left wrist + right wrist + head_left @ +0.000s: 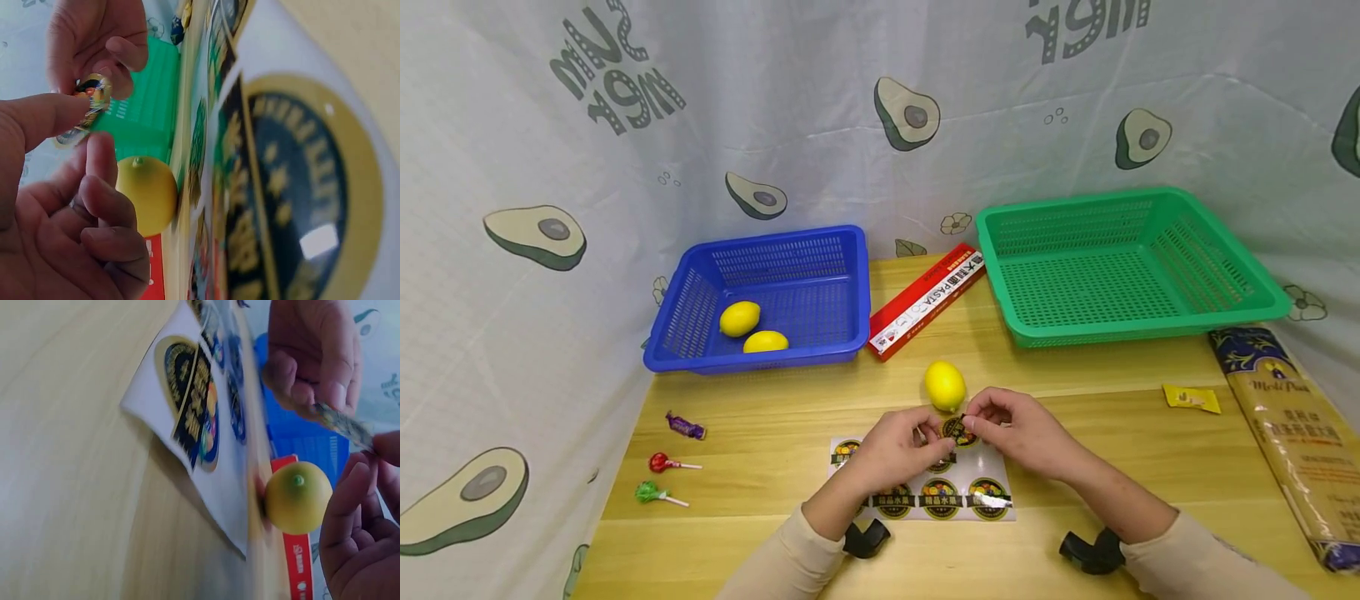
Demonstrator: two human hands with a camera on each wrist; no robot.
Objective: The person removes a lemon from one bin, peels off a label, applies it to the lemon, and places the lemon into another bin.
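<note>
Between both hands is a round black-and-gold sticker point(956, 431) with a fruit picture on it. My left hand point(901, 450) pinches its left side between thumb and fingers, while my right hand point(1021, 433) pinches the opposite edge. In the left wrist view the sticker point(94, 103) stands tilted, raised off the sheet. Below the hands lies the white sticker sheet point(917, 512) with several more round stickers; part of it is hidden by the left hand. A yellow lemon point(944, 385) sits on the table just beyond the fingertips.
A blue basket point(760, 364) holding two lemons stands back left, a green basket point(1135, 329) back right. Between them lies a red pasta box point(925, 304). Wrapped candy point(686, 426) and lollipops point(658, 462) lie left; a yellow packet point(1192, 398) and pasta bag point(1292, 433) lie right.
</note>
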